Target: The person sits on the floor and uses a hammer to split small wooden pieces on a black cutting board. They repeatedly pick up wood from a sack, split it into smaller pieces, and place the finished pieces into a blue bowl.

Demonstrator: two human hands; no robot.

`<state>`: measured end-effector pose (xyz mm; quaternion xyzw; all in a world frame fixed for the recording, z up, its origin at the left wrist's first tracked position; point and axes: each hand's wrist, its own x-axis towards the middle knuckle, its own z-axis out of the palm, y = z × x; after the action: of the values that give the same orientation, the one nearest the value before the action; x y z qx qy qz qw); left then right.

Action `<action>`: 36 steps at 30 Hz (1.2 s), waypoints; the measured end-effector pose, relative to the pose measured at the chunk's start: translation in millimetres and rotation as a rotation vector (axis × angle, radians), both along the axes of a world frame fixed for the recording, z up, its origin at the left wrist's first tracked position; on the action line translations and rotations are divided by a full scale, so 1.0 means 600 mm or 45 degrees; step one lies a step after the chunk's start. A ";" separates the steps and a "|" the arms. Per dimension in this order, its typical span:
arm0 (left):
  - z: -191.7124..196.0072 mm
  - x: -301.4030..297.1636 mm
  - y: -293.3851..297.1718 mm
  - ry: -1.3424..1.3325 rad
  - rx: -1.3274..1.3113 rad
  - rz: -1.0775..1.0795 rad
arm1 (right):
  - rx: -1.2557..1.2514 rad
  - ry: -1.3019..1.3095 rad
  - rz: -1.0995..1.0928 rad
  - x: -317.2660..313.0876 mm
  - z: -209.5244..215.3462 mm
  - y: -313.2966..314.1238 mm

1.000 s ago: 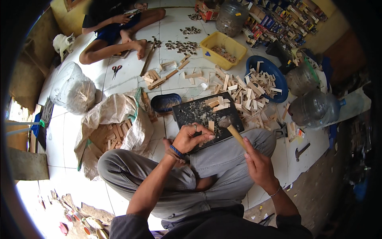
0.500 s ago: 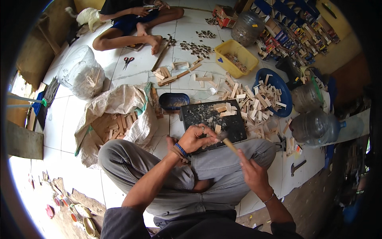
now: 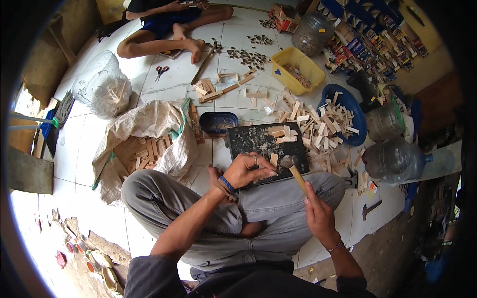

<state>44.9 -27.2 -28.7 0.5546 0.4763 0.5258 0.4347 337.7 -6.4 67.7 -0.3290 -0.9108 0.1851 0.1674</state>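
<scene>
My left hand (image 3: 243, 170) rests over the near part of a black board (image 3: 239, 145), thumb and fingers pinched together. What sits in that pinch is too small to make out. A small wooden block (image 3: 274, 159) stands just beyond the fingertips; whether they touch it I cannot tell. My right hand (image 3: 319, 213) grips the wooden handle of a hammer (image 3: 298, 178). Its metal head is raised a little to the right of the left fingertips. Farther back on the board, a few wooden pieces (image 3: 286, 138) lie among dark shavings and chips.
Wooden pieces (image 3: 318, 130) are heaped right of the board, spilling from a blue basin (image 3: 362, 130). A sack of wood (image 3: 110, 149) stands left, near a blue tray (image 3: 218, 115). Beyond are a yellow tub (image 3: 316, 83), scissors (image 3: 160, 72) and a seated person (image 3: 164, 37). Another hammer (image 3: 371, 209) lies right.
The hammer head has moved up and right, away from my left fingertips. My left hand keeps its pinch in nearly the same place. A white cat at the far left has gone from view.
</scene>
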 end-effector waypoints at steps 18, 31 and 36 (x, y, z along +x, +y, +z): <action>0.001 -0.003 -0.001 -0.001 0.075 -0.008 | -0.101 -0.009 0.042 -0.004 -0.005 0.004; 0.004 -0.002 -0.003 -0.027 0.025 -0.043 | 0.132 0.029 -0.134 0.022 -0.014 0.001; 0.001 -0.003 -0.002 0.030 0.048 -0.037 | -0.033 -0.316 0.050 0.017 -0.017 0.003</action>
<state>43.0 -28.5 -28.0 0.5758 0.4634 0.5217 0.4261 347.8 -4.5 57.4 -0.3336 -0.9283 0.1579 0.0453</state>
